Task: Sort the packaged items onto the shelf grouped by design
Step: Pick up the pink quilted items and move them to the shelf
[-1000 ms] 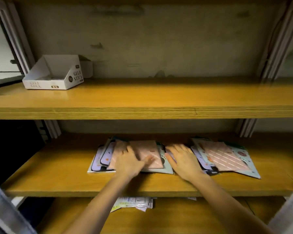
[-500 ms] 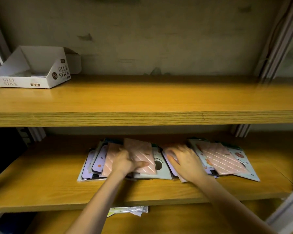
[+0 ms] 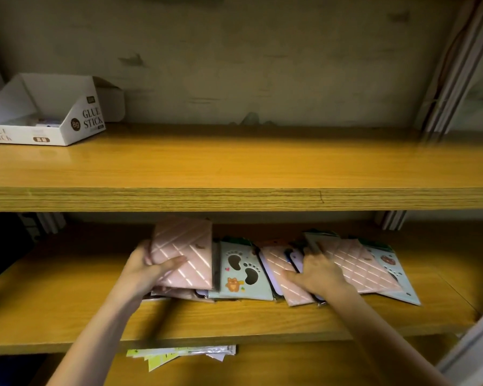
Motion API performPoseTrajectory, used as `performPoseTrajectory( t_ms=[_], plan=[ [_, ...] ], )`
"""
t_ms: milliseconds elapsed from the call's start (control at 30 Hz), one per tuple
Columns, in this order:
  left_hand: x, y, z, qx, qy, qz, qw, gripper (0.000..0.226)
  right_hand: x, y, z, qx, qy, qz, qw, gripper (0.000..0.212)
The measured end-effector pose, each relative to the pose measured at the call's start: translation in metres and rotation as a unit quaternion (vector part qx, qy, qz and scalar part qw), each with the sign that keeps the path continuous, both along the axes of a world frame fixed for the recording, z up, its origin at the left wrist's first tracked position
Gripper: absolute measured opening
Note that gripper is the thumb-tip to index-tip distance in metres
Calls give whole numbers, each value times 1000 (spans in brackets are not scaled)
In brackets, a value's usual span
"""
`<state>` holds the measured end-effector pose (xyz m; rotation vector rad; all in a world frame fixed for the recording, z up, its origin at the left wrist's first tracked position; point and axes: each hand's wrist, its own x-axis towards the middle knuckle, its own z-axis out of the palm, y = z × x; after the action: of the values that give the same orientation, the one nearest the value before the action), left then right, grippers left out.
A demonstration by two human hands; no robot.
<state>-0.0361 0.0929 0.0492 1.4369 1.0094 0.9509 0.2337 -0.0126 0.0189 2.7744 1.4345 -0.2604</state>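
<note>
Head view puts us over the middle shelf, where the packaged items lie in a loose row. On the upper shelf at far left sits a glue stick box, apart from the work. Our left hand grasps a pink quilted packet and tilts it up off the left pile, thumb across its face, fingers curled behind its left edge. Just right of it a pale blue footprint packet lies flat. Further right, our right hand presses palm-down, fingers spread, on overlapping pink and purple packets; it pins them without gripping any. Another pink quilted packet lies beyond. We judge the step is gathering the pink design; next we need to lay this packet with its match. Both forearms reach forward from below.
</note>
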Motion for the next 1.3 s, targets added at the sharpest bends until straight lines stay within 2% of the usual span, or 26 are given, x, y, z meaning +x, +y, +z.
performPoseTrajectory(
  t_ms=[67, 167, 300, 367, 467, 500, 633, 733, 800, 900, 1000, 1067, 1167, 1300],
  plan=[
    [-1, -3, 0, -1, 3, -3, 1000, 42, 5, 3, -8, 1, -12, -7, 1000, 75],
    [1, -4, -7, -8, 15, 2, 1000, 49, 12, 3, -12, 28, -37, -5, 999, 60],
    [8, -7, -14, -26, 18, -14, 999, 35, 7, 6, -6, 14, -134, 68, 989, 38],
    [12, -9, -17, -30, 17, -15, 999, 34, 9, 6, -3, 32, -129, 92, 987, 35],
    [20, -14, -17, -32, 14, -21, 999, 35, 36, -5, 2, 85, -61, 22, 994, 45],
    [23, -15, -17, -33, 13, -24, 999, 36, 50, -11, 1, 72, -47, -21, 996, 54],
    [33, -19, -18, -37, 14, -36, 999, 34, 96, -43, -2, 7, 46, -194, 980, 110],
    [41, -22, -19, -43, 19, -50, 998, 33, 109, -55, -3, -15, 70, -193, 979, 112],
    [46, -25, -20, -47, 17, -59, 997, 35, 110, -58, 0, 38, 139, -215, 966, 113],
    [54, -32, -19, -47, 12, -66, 997, 33, 112, -65, 2, 123, 202, -237, 942, 94],
    [63, -41, -17, -34, -3, -91, 995, 34, 109, -83, 8, 212, 258, -243, 911, 48],
    [71, -46, -19, -35, -9, -117, 993, 37, 99, -102, 14, 261, 323, -241, 877, 30],
    [91, -54, -26, -53, -10, -164, 985, 30, 85, -139, 15, 302, 311, -266, 861, 37],
    [131, -84, -36, -87, -15, -250, 964, 35, 70, -209, 16, 400, 352, -310, 788, 38]
  ],
)
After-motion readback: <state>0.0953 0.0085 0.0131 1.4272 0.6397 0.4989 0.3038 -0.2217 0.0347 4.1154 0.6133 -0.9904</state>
